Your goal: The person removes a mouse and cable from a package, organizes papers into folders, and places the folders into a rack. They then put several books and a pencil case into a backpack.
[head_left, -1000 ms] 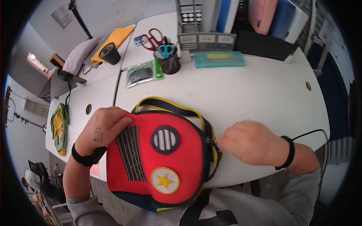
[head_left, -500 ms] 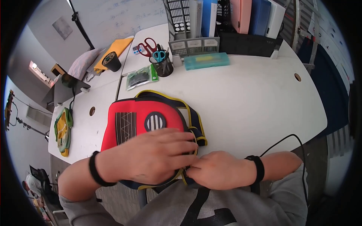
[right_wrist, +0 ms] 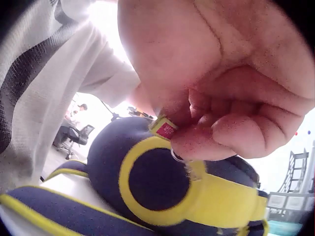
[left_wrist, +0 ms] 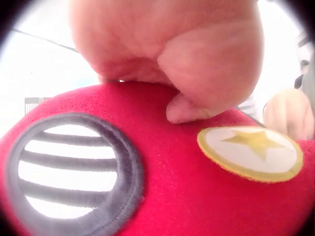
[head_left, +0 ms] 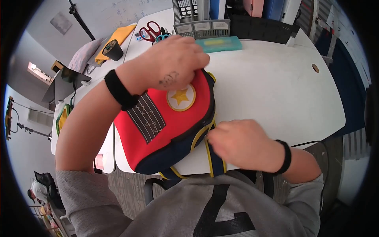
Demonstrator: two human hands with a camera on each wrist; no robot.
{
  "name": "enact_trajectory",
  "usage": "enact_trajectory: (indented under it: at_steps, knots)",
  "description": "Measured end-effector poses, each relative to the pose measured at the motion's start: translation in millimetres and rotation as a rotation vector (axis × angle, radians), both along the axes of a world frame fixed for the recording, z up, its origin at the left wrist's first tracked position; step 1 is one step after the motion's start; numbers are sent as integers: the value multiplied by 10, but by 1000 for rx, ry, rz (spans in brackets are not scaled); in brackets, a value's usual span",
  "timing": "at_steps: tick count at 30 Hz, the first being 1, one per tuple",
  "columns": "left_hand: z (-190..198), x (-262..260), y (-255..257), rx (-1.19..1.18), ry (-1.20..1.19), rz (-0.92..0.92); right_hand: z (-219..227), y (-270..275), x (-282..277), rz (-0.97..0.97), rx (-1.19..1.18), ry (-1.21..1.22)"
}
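A red and navy bag (head_left: 130, 138) lies tilted on the table's near part, its star patch (head_left: 181, 97) facing up. My left hand (head_left: 171, 61) grips the bag's far edge; in the left wrist view its thumb (left_wrist: 182, 109) lies on the red front between the striped round patch (left_wrist: 69, 172) and the star patch, and its other fingertips are hidden. At the bag's right side is my right hand (head_left: 246, 146). In the right wrist view, this hand (right_wrist: 221, 83) pinches a small yellow-edged tag (right_wrist: 165, 129), with a metal ring below, beside the navy fabric.
Behind my left hand are red-handled scissors (head_left: 150, 32) and a teal case (head_left: 220, 44). A grey file rack (head_left: 203, 28) stands at the back. A potted plant (head_left: 113, 50) is at the back left. Yellow-trimmed straps (head_left: 215, 156) hang over the table's near edge.
My left hand has moved from beside my right hand to the bag's far edge. The bag has turned and tilted, showing more of its navy side. My right hand has moved slightly away from my body.
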State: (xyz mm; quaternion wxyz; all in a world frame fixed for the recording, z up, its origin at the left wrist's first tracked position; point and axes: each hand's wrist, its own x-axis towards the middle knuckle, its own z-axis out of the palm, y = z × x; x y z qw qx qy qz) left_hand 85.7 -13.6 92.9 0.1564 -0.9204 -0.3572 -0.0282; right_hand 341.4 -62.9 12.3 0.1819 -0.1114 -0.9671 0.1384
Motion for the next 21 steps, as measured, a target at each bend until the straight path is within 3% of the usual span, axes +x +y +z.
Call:
enact_trajectory:
  at_steps: [7, 11, 13, 15, 16, 17, 18, 19, 21]
  knots:
    - [372, -176, -207, -18, -118, -11, 83, -555, -672, 138, -114, 48]
    - [704, -383, -910, 15, -188, 122, 199, -482, -625, 299, -161, 109]
    - [816, -633, -1322, 6, -220, 164, 410, -134, -339, 416, -286, -145]
    - [736, -819, -1646, -1, -270, 256, 604, 567, -87, 283, -590, -260]
    - [687, -862, -1778, -7, -296, 312, 596, 907, -22, 34, -645, -285]
    - [620, -913, -1883, -27, -354, 349, 431, 1395, -7, -48, -613, -226]
    - [552, -936, -1965, -15, -387, 364, 349, 1800, -21, -282, -731, -174]
    - [491, -940, -2022, -2, -416, 378, 211, 2180, -56, -479, -725, -86]
    - [346, -916, -2096, 43, -478, 411, -230, 2845, -119, -588, -246, 34]
